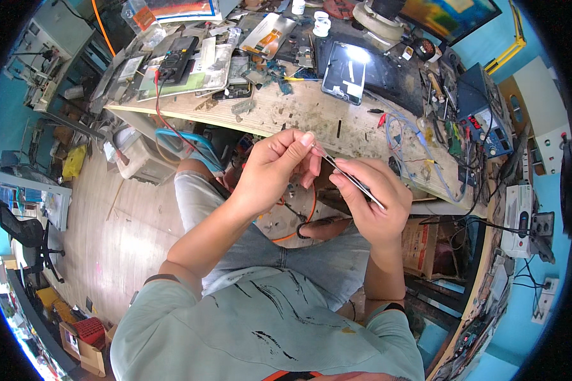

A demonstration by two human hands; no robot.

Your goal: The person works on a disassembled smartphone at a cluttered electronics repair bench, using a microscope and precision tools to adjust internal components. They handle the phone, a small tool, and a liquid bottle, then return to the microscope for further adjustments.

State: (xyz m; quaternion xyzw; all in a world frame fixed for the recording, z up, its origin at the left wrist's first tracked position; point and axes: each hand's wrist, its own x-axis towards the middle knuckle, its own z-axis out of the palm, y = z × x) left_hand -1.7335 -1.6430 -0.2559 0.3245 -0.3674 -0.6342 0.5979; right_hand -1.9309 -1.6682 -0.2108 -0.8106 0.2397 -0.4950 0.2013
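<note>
Both of my hands are raised in front of the bench's near edge, close together above my lap. My right hand [376, 202] is closed around slim metal tweezers [360, 184], which slant up and left to the fingertips of my other hand. My left hand [274, 166] is closed in a pinch of thumb and forefinger, right at the tweezers' tip. Whatever small piece lies in that pinch is too small to make out. Beyond the hands, a tablet-like device [344, 73] with a bright glare on its screen lies on the bench.
The cluttered wooden workbench [292, 114] carries phone parts, a black multimeter [178, 60] with a red lead, and white jars [321, 25]. At the right stand a blue power supply [489, 130] and tangled wires [397, 136]. A blue stool [187, 146] sits below the edge.
</note>
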